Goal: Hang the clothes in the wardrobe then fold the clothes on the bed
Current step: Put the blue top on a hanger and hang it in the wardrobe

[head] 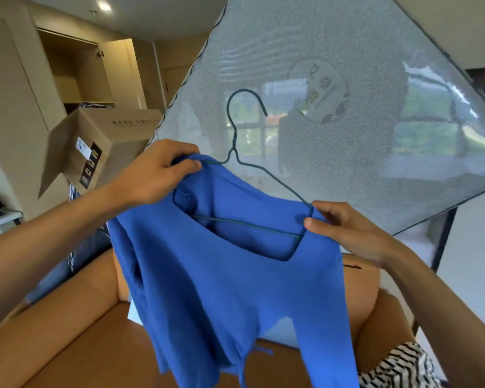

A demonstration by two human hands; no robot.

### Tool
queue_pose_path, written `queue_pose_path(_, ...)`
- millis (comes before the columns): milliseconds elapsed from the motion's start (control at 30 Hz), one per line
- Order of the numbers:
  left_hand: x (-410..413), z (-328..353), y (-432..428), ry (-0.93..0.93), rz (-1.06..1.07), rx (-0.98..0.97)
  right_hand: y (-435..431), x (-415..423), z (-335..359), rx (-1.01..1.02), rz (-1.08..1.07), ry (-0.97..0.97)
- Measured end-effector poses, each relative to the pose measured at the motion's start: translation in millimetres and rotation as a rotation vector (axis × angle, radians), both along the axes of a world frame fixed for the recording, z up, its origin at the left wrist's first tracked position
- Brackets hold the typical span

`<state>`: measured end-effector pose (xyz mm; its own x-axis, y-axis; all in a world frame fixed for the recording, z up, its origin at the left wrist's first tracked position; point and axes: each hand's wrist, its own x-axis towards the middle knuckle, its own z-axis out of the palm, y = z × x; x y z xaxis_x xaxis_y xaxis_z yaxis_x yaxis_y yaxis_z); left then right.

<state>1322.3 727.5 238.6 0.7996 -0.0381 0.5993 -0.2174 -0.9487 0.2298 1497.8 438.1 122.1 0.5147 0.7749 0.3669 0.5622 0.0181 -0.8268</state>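
A blue top [221, 289] hangs in front of me over a thin dark wire hanger [237, 141], whose hook points up. My left hand [157, 172] grips the top's left shoulder where it meets the hanger arm. At the hanger's right corner, my right hand [345, 228] pinches the fabric against the wire. The hanger's bottom bar shows through the neck opening. The open wardrobe [76, 68] stands at the back left.
A plastic-wrapped mattress [333, 93] leans upright right behind the hanger. An open cardboard box [95, 144] sits below the wardrobe. Under the top is an orange-brown sofa [76, 337], with a black-and-white striped cloth [401, 365] at the lower right.
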Motion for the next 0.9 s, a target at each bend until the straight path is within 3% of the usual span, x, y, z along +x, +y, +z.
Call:
queue_pose_path(133, -4, -1, 15, -0.046, 0.009, -0.085, 0, -5, 4, 0.068, -0.044, -0.083)
queue_pose_path(300, -7, -20, 34, -0.003, -0.021, -0.064, 1, -8, 35, 0.407, -0.190, -0.011)
queue_pose_path(333, -8, -27, 36, -0.016, -0.018, -0.055, -3, -8, 44, 0.375, -0.206, -0.059)
queue_pose_path(500, -7, -50, 29, -0.182, 0.011, -0.129, -19, -25, 85, -0.097, -0.244, -0.664)
queue_pose_path(600, -3, -50, 18, -0.216, 0.018, -0.140, -7, -38, 84, -0.118, -0.179, -0.726)
queue_pose_path(667, -3, -47, 15, -0.254, 0.024, -0.120, -6, -39, 79, -0.095, -0.116, -0.698)
queue_pose_path(800, -13, -40, 18, -0.357, 0.037, -0.071, -27, -31, 69, 0.044, 0.009, -0.349)
queue_pose_path(900, -17, -37, 24, -0.375, 0.045, -0.036, -38, -29, 61, 0.110, 0.066, -0.229)
